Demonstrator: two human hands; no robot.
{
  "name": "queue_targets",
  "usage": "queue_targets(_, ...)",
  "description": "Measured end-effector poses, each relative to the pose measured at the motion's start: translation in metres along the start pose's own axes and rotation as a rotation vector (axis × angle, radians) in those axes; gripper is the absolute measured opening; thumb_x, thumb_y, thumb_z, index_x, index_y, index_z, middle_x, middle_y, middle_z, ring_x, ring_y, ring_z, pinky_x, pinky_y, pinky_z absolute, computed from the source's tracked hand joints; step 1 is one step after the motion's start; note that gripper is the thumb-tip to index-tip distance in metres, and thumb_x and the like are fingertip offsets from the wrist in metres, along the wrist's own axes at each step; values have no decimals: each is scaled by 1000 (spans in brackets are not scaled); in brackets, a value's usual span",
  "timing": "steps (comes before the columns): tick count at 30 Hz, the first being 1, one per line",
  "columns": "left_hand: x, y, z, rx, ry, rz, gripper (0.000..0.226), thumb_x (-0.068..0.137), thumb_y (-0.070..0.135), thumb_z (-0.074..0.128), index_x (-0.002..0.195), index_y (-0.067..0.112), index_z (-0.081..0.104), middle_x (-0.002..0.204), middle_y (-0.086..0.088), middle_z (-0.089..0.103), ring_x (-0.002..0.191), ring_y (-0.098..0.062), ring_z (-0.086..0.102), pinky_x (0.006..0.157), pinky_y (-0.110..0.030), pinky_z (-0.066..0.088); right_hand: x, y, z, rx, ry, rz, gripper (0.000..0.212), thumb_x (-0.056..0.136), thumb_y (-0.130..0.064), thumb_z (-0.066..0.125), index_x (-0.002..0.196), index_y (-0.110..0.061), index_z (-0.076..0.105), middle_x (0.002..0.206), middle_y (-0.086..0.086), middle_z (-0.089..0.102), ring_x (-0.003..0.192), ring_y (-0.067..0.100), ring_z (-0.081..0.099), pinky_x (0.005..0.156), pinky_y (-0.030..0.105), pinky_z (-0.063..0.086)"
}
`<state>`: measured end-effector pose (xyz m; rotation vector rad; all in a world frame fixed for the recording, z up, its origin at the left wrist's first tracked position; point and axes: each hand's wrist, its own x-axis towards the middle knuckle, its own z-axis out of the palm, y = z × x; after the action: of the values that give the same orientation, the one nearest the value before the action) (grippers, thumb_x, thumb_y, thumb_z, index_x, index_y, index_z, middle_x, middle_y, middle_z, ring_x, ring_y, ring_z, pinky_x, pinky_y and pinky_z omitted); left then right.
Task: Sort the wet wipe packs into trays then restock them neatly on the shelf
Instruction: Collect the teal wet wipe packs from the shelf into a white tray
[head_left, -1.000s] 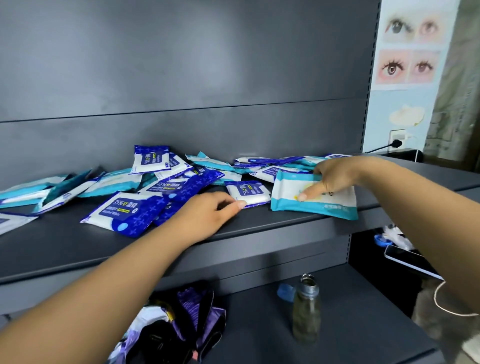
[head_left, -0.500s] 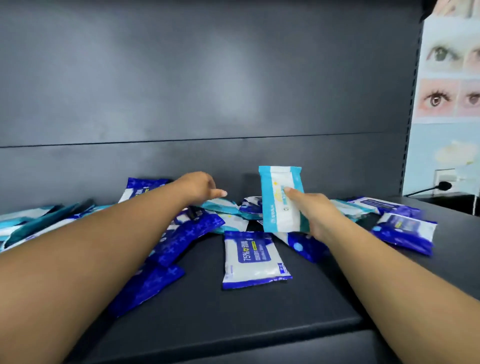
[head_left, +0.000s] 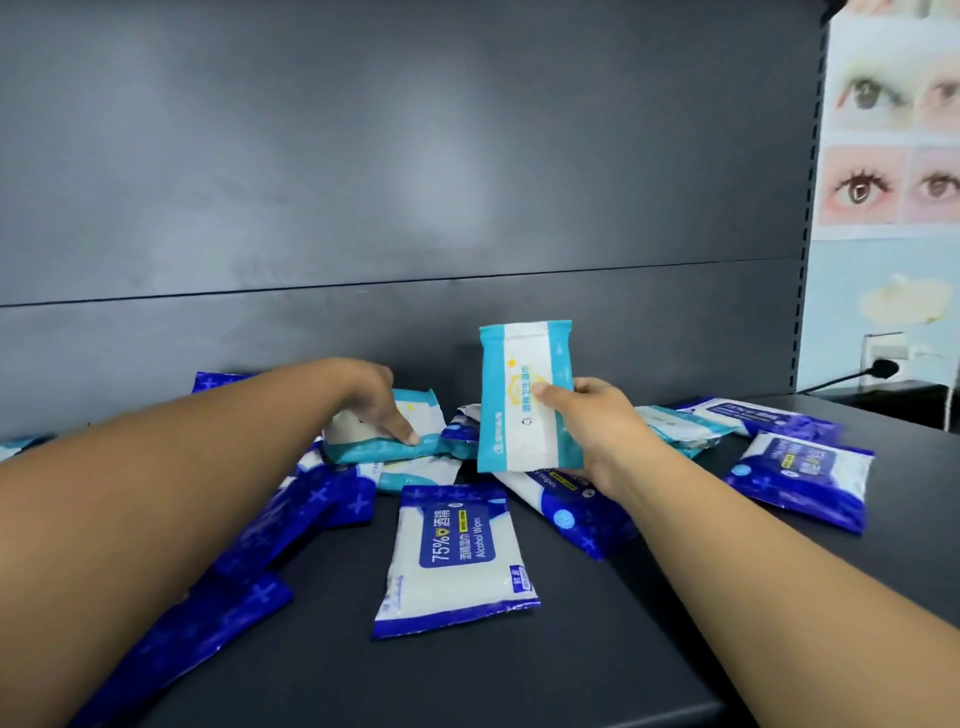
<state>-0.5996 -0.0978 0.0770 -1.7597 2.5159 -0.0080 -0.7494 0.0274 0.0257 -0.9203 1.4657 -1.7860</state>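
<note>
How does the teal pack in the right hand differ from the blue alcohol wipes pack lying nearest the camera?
The teal pack is held upright off the shelf by the right hand; the blue pack lies flat, untouched. Teal edges against dark blue edges and label. Both have white middles.

dark grey back panel, shelf; rt: eye poster, wall socket.
</note>
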Motion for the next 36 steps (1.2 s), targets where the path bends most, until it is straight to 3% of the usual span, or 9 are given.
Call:
queue_targets(2,-4,4,0,27,137,31,67,80,47,66,129,7,44,132,-9,48,117,-28,48,79,-31,39,-1,-1,1,62,21,-13,19,90,-14,59,106,-9,49,101,8,66,84,21,65,78,40,54)
queue_targets(5,-17,-4,-4,-9,424,59,49,80,44,67,117,15,51,122,-8,56,111,-27,52,81,-32,41,-8,-3,1,113,-1,-41,20,90,-10,58,108,-8,51,104,10,66,84,22,65,77,40,54)
queue_targets(8,-50,-26,-16,-360,601,105,36,75,37,74,98,21,50,109,-6,60,97,-25,54,75,-29,40,-26,-13,-3,207,-95,-114,15,91,-5,54,104,-4,60,96,10,69,74,19,68,71,37,58)
queue_targets(13,-149,-78,-16,-866,415,259,28,67,22,82,88,18,64,72,6,63,55,-6,56,47,-11,43,-107,-31,18,400,-333,-167,18,70,-8,64,87,-5,70,84,9,74,71,19,71,59,34,58)
queue_targets(17,-227,-136,11,-1155,290,284,34,58,25,82,88,15,69,78,-2,74,66,-14,68,69,-29,57,-193,-25,65,414,-445,-150,47,44,-16,70,91,-6,70,88,10,74,74,19,71,57,31,57)
queue_targets(19,-264,-168,34,-1268,216,312,35,53,24,78,85,14,69,79,-3,74,64,-14,69,65,-29,58,-232,-19,93,429,-449,-128,58,46,-15,70,102,-4,61,87,8,74,75,19,71,59,32,57)
queue_targets(24,-333,-245,115,-1460,161,284,32,47,17,71,79,12,67,69,2,72,59,-9,67,59,-25,57,-322,30,167,407,-405,-17,46,53,-12,67,97,-2,61,84,8,73,74,18,70,68,35,59)
queue_targets(32,-404,-333,314,-1546,-40,-141,18,61,15,78,75,17,68,68,6,72,60,-7,66,63,-25,55,-437,216,214,135,-318,453,15,81,-2,57,90,-9,66,79,-1,74,71,10,69,69,27,57)
queue_targets(36,-429,-348,442,-1530,-195,-463,24,65,13,82,85,14,68,81,-4,72,75,-21,68,81,-45,54,-471,334,194,-61,-207,720,17,86,2,54,88,-9,66,78,3,73,66,12,69,67,28,56)
